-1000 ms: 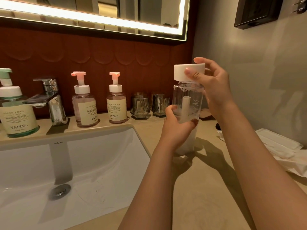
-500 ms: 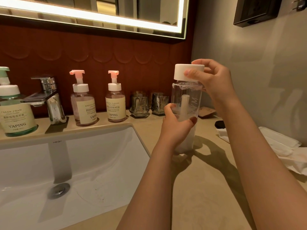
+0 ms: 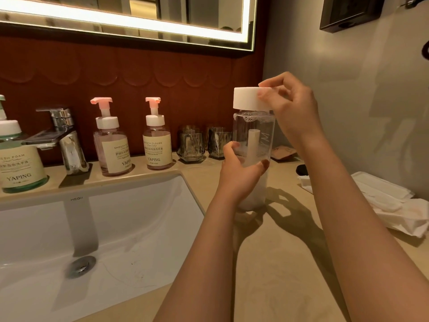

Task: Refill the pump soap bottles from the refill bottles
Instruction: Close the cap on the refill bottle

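Green pump bottle [image 3: 21, 163]: far left on the ledge behind the sink, white collar, label reading YAPING, partly cut off by the frame edge.
Tap [image 3: 62, 138]: chrome, just right of the green bottle, its spout reaching over the basin.
Sink [image 3: 139, 217]: white basin set into the counter, near left, with a metal drain on its floor.
Pink pump bottles: two on the far ledge right of the tap, the left one [image 3: 112, 147] and the right one [image 3: 156, 145], both upright with pump heads on and apart from each other.
Glass tumblers [image 3: 191, 146]: two side by side, far, between the pink bottles and the held bottle.
Left hand [image 3: 239, 173]: wraps the lower half of the clear bottle, thumb on its left side, fingers curled round the front.
Clear bottle [image 3: 254, 140]: upright over the counter [image 3: 278, 263], right of the sink; bubbles under the neck, a white tube inside, pale liquid low down. Whether its base touches the counter cannot be told.
White cap [image 3: 250, 98]: sits on the clear bottle's top.
Right hand [image 3: 292, 112]: thumb and fingertips pinch the cap's right rim, the other fingers curled behind.
White packet [image 3: 394, 205]: lies crumpled on the counter at far right.
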Available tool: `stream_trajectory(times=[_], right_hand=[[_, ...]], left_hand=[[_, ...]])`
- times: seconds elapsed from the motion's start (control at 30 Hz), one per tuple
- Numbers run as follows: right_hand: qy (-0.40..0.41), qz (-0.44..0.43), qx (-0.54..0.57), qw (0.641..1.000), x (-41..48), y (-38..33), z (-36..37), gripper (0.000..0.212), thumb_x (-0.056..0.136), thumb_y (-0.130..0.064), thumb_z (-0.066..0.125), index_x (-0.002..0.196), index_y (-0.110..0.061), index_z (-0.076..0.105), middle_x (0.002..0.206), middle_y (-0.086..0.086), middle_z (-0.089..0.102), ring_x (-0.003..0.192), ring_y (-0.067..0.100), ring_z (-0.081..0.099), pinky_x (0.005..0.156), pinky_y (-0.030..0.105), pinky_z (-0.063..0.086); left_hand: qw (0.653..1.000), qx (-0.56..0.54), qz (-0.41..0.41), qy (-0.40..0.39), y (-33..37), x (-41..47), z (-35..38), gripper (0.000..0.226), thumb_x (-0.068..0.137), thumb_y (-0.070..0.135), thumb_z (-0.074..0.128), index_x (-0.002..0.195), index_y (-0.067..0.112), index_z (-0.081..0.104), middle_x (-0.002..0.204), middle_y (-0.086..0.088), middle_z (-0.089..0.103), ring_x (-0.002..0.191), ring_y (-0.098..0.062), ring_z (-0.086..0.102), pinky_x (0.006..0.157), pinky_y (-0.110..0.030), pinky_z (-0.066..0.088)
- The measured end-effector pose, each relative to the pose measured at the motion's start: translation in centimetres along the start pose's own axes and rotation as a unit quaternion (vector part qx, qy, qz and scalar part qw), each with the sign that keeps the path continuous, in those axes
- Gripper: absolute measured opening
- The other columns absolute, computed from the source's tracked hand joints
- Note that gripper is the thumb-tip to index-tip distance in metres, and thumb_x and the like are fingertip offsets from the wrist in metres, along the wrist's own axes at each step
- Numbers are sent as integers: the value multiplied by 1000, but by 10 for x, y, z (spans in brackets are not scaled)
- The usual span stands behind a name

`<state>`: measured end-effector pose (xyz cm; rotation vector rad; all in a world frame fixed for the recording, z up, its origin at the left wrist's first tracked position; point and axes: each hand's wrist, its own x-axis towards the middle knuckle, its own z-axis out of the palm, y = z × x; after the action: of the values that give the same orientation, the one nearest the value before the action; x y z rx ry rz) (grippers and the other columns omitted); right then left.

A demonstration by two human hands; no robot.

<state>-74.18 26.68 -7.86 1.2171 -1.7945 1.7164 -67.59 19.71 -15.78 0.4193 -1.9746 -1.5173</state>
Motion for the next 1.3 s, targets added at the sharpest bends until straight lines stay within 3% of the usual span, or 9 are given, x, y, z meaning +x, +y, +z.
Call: stream_trajectory(times=[0.2, 0.47, 0.57, 0.7, 0.8, 0.9, 1.03, 1.17, 1.3], right_hand=[[27, -7, -23, 999, -1, 4, 7, 19, 84, -29, 65, 100, -24, 55, 118, 3, 51, 97, 12, 52, 61, 10, 47], [-60, 42, 145, 987, 1, 2, 7, 14, 97, -18, 43, 88, -24, 51, 95, -7, 51, 90, 11, 52, 68, 21, 49], [-41, 45, 135, 989, 1, 3, 7, 2, 92, -23, 53, 93, -22, 55, 102, -2, 55, 94, 13, 53, 64, 15, 49], [15, 43, 78, 996, 2, 7, 12, 23, 84, -34, 64, 100, -19, 59, 120, 9, 52, 99, 13, 52, 57, 7, 46], [32, 36, 92, 995, 1, 2, 12, 20, 91, -40, 52, 89, -22, 60, 104, 2, 58, 89, 9, 53, 58, 9, 44], [27, 35, 104, 994, 0, 1, 9, 26, 99, -25, 38, 92, -20, 62, 86, -13, 56, 78, 3, 51, 57, 9, 43], [38, 27, 100, 994, -1, 3, 9, 11, 91, -21, 56, 102, -22, 59, 101, -9, 60, 97, 7, 56, 77, 20, 54], [32, 75, 141, 987, 0, 7, 10, 21, 81, -27, 69, 98, -26, 58, 117, 2, 60, 111, 17, 55, 89, 37, 53], [14, 100, 202, 974, 0, 6, 9, 25, 77, -22, 73, 92, -24, 52, 107, 3, 61, 101, 18, 61, 79, 31, 57]], left_hand=[[1000, 1, 7, 3, 1, 0, 0, 69, 85, 20, 65, 138, 23, 20, 138, -3, 34, 111, -13, 34, 97, -36, 34], [1000, 17, 15, 19, -1, -2, 1, 69, 86, 26, 64, 138, 24, 20, 143, -4, 31, 127, -22, 36, 99, -37, 34], [1000, 18, 13, 17, 0, -1, 1, 69, 86, 24, 64, 139, 24, 19, 143, -4, 31, 127, -22, 35, 101, -38, 34], [1000, 12, 9, 17, 0, 0, 2, 70, 85, 20, 65, 138, 24, 20, 141, -4, 32, 125, -20, 35, 99, -38, 34], [1000, 18, 12, 20, -1, 0, 2, 69, 85, 24, 64, 138, 24, 20, 142, -4, 32, 127, -22, 35, 101, -39, 34], [999, 23, 13, 23, -1, 0, 2, 71, 85, 27, 65, 139, 24, 19, 143, -4, 31, 128, -23, 35, 102, -40, 34], [999, 16, 12, 32, -2, 0, 1, 70, 86, 27, 64, 138, 24, 18, 142, -6, 33, 128, -23, 35, 100, -37, 34], [999, 11, 8, 38, -2, 2, 1, 69, 86, 26, 63, 138, 23, 19, 140, -6, 34, 127, -23, 36, 99, -36, 34], [999, 13, 9, 31, -1, 1, 2, 70, 86, 24, 64, 139, 23, 19, 142, -5, 33, 127, -22, 36, 98, -36, 34]])
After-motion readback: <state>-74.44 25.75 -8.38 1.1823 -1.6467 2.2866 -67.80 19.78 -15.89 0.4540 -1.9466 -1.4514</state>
